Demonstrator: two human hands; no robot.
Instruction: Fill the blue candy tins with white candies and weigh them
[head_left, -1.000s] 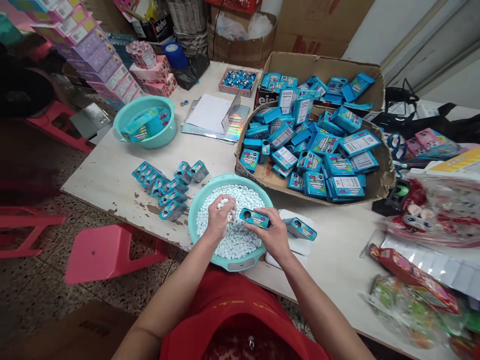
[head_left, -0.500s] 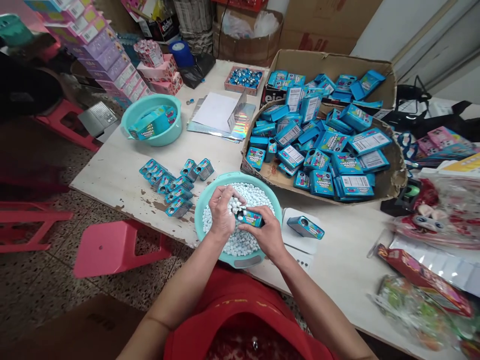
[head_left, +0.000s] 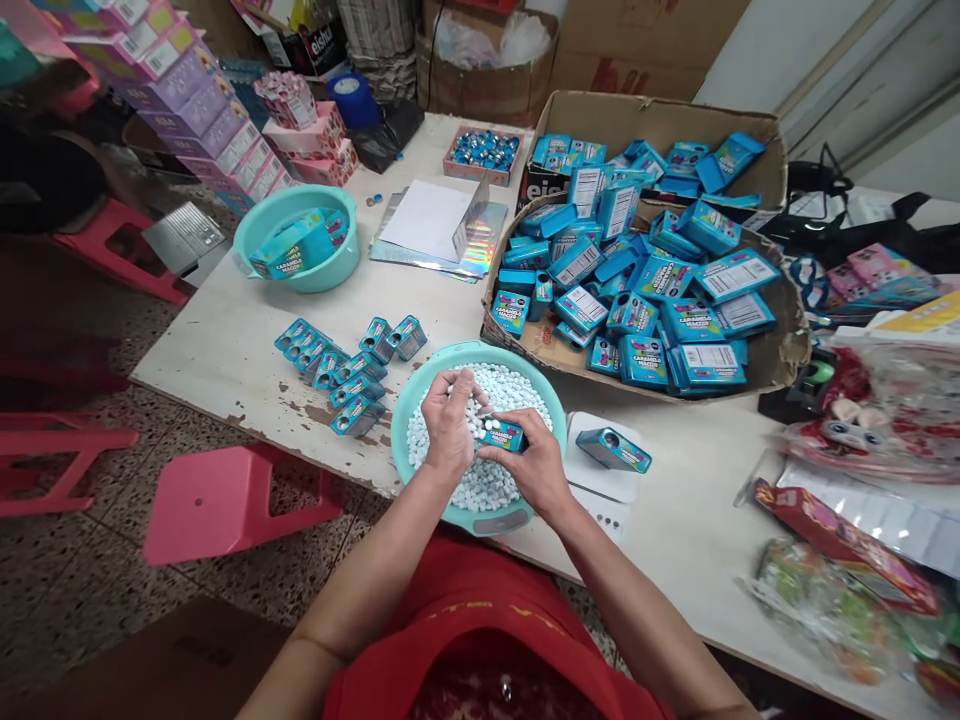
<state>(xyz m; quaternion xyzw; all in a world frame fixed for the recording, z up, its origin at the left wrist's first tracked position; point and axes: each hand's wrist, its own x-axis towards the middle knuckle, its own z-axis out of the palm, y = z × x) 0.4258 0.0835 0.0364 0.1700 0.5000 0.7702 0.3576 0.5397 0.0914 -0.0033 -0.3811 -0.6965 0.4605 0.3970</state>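
Label on the blue box (head_left: pixel 504 437) in the right hand (head_left: pixel 541 462) reads "CARAMELO MACIZO", and loads in the front carton (head_left: pixel 793 345) say the same. The back carton (head_left: pixel 545 188) shows "eis", rest hidden. The held box is over the green tub (head_left: pixel 403 445) of white pieces (head_left: pixel 487 492), long axis running roughly left to right, its hole end pointing at the left hand (head_left: pixel 448 425). Right thumb and fingers are clamped on it from the right end. Left hand's curled up around some white pieces, right at the hole, with a few sitting at the opening. Another blue box (head_left: pixel 615 452) stands on the scale (head_left: pixel 626 487), just right of the tub
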